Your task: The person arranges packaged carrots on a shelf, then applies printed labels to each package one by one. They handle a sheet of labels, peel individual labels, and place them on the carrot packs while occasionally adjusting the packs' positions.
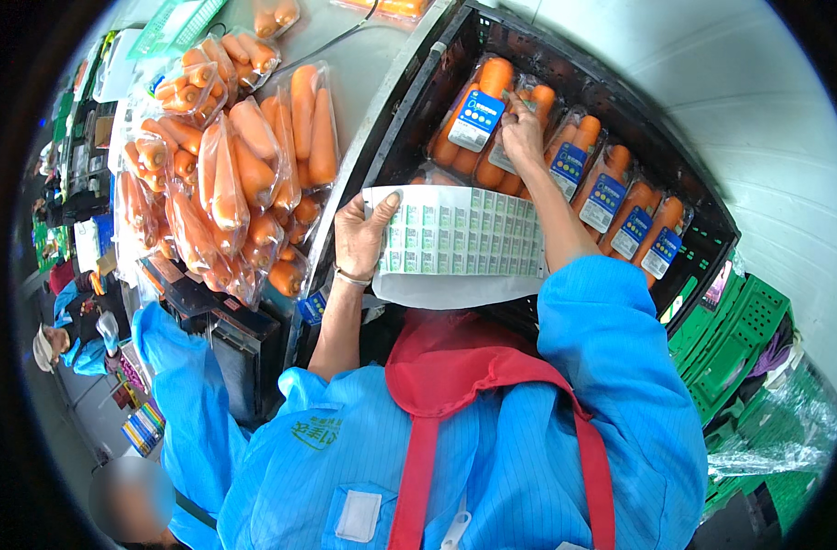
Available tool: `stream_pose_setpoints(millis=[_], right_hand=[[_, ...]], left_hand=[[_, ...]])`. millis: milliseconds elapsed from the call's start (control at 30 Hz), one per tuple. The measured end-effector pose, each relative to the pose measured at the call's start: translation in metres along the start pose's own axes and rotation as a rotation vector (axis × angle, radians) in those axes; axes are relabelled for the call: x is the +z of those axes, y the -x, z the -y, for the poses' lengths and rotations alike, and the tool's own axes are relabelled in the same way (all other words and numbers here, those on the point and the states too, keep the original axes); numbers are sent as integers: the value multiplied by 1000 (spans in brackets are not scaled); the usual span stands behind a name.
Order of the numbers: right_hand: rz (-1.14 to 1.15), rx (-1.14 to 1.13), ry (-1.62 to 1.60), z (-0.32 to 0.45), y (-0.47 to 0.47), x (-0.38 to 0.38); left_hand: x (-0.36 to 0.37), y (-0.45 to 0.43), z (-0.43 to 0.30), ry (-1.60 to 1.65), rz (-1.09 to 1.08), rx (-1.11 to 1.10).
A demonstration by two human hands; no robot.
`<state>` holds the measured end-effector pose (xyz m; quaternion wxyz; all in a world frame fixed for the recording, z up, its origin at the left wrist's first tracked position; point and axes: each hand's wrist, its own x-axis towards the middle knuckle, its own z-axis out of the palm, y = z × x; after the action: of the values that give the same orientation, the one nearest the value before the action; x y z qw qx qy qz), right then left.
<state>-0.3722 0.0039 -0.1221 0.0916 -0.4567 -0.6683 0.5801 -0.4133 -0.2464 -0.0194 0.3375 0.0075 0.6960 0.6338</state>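
My left hand (360, 232) grips the left edge of a sheet of small green-and-white stickers (463, 230), thumb on top. The sheet lies across the near side of a black plastic crate (617, 93) and hides part of it. Inside stand several clear-wrapped packs of carrots with blue-and-white labels. My right hand (523, 134) reaches over the sheet, its index finger extended onto the upper part of one carrot pack (543, 100); whether a sticker is under the fingertips cannot be made out. Just left of that hand is another labelled carrot pack (495, 79).
Bagged carrots (233, 172) are heaped on the metal table (360, 62) to the left. A cable (329, 42) crosses the tabletop. Green plastic crates (741, 344) stand at the right. A person in blue (191, 385) is close on my left; another person (81, 337) is farther off.
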Motion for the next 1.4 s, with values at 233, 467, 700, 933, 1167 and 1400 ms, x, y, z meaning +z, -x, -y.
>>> stream_pose_setpoints(millis=[233,467,700,933,1167,1400], right_hand=[[160,33,-152,11,3,-34],[1008,-162,-37,34,116,-77],[1079,-278,313,29,156,-74],[1199,-273,366,15,181,-68],[1107,-393,348,20,197,-66],[800,-1005,324,17,208,-59]], left_hand=[[-5,23,0,-4,-5,2],[-13,54,9,-67,40,50],[-12,101,33,-111,-90,144],[2,132,26,-1021,-257,643],[26,134,38,-733,151,330],[18,130,39,-504,145,148]])
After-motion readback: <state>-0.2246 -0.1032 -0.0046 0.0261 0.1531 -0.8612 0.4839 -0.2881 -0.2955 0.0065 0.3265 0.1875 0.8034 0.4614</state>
